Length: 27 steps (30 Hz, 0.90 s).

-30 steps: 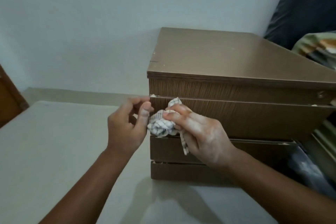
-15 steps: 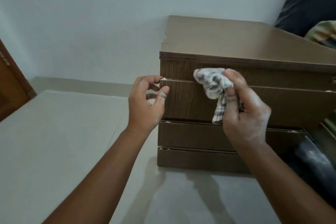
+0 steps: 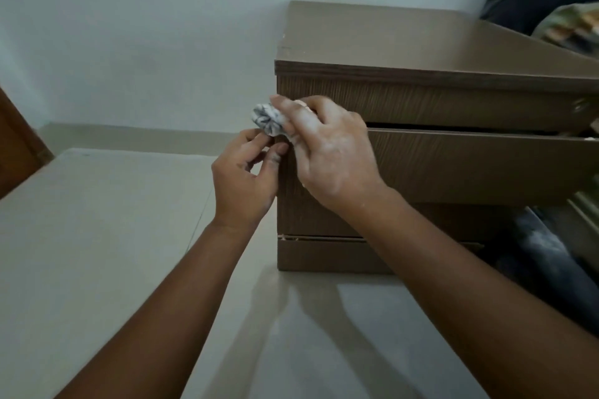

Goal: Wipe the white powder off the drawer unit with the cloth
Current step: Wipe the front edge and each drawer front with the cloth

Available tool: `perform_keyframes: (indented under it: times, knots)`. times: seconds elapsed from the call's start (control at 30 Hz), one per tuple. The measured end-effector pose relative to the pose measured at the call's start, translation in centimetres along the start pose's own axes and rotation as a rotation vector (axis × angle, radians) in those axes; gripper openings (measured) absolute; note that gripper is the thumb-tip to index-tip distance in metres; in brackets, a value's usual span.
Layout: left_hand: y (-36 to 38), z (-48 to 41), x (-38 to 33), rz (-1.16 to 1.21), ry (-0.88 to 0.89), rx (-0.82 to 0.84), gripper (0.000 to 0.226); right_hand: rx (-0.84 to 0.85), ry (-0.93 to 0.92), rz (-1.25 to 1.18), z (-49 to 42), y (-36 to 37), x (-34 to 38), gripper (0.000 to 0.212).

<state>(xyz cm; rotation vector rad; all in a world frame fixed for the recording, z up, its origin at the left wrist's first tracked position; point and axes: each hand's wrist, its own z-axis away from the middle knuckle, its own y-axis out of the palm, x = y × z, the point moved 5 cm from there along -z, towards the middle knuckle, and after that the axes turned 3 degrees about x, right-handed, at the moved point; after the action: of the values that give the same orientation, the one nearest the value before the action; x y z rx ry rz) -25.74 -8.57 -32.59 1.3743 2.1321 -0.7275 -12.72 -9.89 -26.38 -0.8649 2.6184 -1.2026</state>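
Observation:
A brown wooden drawer unit (image 3: pixel 453 100) stands on a pale floor against a white wall. Its second drawer (image 3: pixel 479 165) is pulled out slightly. My right hand (image 3: pixel 327 152), dusted with white powder, is shut on a bunched checked cloth (image 3: pixel 267 118) and presses it against the unit's front left corner at the gap above that drawer. My left hand (image 3: pixel 246 175) sits just below the cloth, fingers curled and pinched on the drawer's left edge. A few white specks show at the gap (image 3: pixel 287 237) above the bottom panel.
Dark fabric and a patterned cloth (image 3: pixel 570 26) lie behind the unit at the top right. A dark bundle (image 3: pixel 544 256) lies on the floor at the right. A wooden door edge (image 3: pixel 16 146) stands at the far left. The floor (image 3: pixel 97 253) stretches to the left.
My right hand has carried the cloth leftward from the middle of the front to the left corner. My left hand stays at the drawer's left edge.

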Motion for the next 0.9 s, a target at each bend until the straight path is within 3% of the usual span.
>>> perform_keyframes:
  times: [0.23, 0.53, 0.9]
  knots:
    - [0.2, 0.0, 0.2, 0.006, -0.021, -0.039, 0.028, -0.130, 0.014, 0.166, 0.7, 1.3, -1.2, 0.034]
    - [1.1, 0.4, -0.1, -0.133, 0.169, -0.073, 0.041, -0.363, 0.042, 0.295, 5.2, -1.9, -9.8, 0.032]
    - [2.1, 0.4, 0.3, -0.090, 0.178, -0.147, 0.037, -0.440, 0.157, 0.306, 10.7, -9.1, -20.4, 0.037]
